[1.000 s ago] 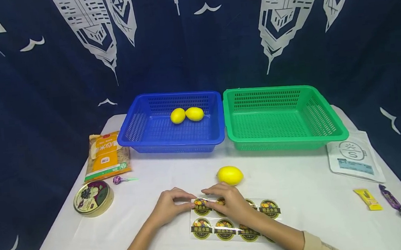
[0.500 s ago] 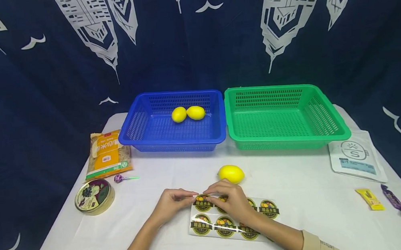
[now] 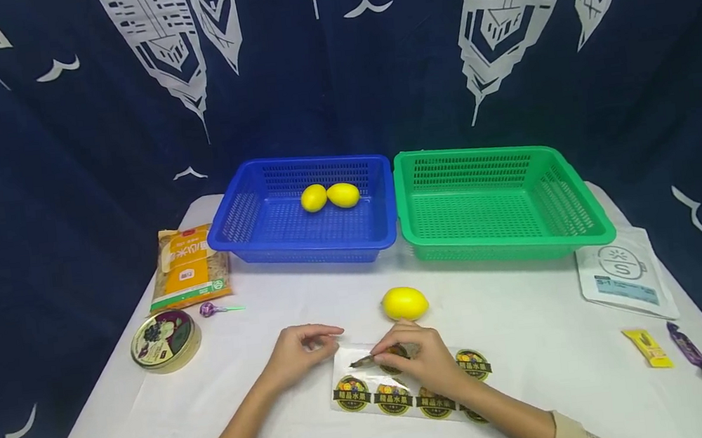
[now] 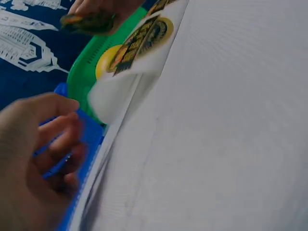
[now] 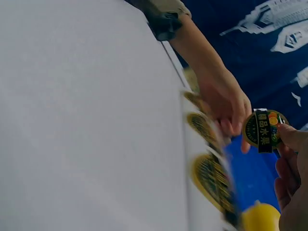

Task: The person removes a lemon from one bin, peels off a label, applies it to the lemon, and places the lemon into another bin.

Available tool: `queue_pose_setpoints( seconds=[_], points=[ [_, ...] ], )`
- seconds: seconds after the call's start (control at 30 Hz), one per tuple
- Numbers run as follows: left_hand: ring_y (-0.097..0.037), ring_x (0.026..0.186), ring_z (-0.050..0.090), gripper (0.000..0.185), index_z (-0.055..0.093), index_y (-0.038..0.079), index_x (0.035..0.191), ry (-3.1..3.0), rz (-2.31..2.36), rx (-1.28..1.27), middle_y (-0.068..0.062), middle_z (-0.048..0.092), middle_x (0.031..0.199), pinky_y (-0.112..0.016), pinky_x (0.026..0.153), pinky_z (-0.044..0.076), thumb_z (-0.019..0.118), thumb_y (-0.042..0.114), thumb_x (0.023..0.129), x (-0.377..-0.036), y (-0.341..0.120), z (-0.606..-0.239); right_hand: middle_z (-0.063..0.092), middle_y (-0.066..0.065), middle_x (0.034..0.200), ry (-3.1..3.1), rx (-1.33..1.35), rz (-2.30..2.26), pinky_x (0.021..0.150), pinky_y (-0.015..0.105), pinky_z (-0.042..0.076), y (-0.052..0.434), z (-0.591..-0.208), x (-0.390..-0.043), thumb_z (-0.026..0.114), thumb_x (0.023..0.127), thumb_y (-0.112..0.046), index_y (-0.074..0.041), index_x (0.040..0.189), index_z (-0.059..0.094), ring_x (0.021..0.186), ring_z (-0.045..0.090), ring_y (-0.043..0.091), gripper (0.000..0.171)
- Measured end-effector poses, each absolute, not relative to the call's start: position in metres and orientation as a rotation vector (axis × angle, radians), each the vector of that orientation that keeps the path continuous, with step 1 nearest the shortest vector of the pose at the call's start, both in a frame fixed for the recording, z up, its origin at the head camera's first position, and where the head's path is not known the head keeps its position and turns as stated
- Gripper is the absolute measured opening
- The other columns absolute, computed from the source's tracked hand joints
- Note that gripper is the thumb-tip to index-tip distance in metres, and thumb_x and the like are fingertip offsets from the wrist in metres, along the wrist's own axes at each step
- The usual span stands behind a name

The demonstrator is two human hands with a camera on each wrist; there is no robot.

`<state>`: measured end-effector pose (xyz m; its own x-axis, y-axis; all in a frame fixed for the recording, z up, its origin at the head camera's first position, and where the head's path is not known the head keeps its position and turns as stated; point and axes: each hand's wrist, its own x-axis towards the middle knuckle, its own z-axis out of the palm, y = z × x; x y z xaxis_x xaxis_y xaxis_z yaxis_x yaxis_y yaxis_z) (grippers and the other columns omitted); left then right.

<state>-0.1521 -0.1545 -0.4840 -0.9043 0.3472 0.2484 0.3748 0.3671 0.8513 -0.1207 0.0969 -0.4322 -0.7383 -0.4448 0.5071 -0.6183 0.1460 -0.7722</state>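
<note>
White table (image 3: 528, 343). Blue basket (image 3: 244, 233) at the back holds two lemons (image 3: 330, 196); green basket (image 3: 586, 224) touches it on the right. Sticker sheet (image 3: 369, 404) lies flat at the near edge, a loose lemon (image 3: 404, 303) just behind it. Left hand (image 3: 297, 354) sits at the sheet's left edge, fingers loosely curled (whether they touch the sheet, cannot tell). Right hand (image 3: 425, 363) over the sheet, pinching one round sticker (image 5: 263, 129) lifted off the backing, held edge-on in the head view.
</note>
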Motion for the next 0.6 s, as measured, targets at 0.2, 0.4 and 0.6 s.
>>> queue_pose_setpoints(
  seconds=[0.2,0.4,0.6],
  points=[
    [-0.007,0.067,0.053,0.039,0.065,0.021,0.111,-2.490,-1.299,-0.753,0.009,0.059,0.074,-0.025,0.060,0.047,0.078,0.020,0.074,-0.166,-0.140,-0.466,0.068,0.000,0.085,-2.351,0.830,1.643,0.071,0.027,0.048,0.141,-0.440,-0.129,0.070,0.078,0.000,-0.007,0.090,0.071,0.080,0.055,0.014,0.014],
    [-0.014,0.116,0.049,0.077,0.043,0.015,0.137,-2.466,-1.524,-0.941,-0.001,0.054,0.128,-0.035,0.092,0.047,0.080,0.030,0.071,-0.191,-0.100,-0.466,0.068,-0.006,0.085,-2.436,0.583,1.579,0.070,0.023,0.045,0.173,-0.437,-0.145,0.070,0.081,-0.011,-0.013,0.090,0.073,0.078,0.054,0.012,0.010],
    [-0.015,0.124,0.043,0.083,0.038,0.007,0.139,-2.421,-1.691,-1.033,0.001,0.047,0.136,-0.035,0.100,0.041,0.082,0.022,0.069,-0.211,-0.069,-0.487,0.069,-0.009,0.084,-2.548,0.514,1.530,0.074,0.025,0.046,0.185,-0.434,-0.156,0.070,0.082,-0.020,-0.016,0.090,0.073,0.075,0.056,0.012,0.009]
  ],
)
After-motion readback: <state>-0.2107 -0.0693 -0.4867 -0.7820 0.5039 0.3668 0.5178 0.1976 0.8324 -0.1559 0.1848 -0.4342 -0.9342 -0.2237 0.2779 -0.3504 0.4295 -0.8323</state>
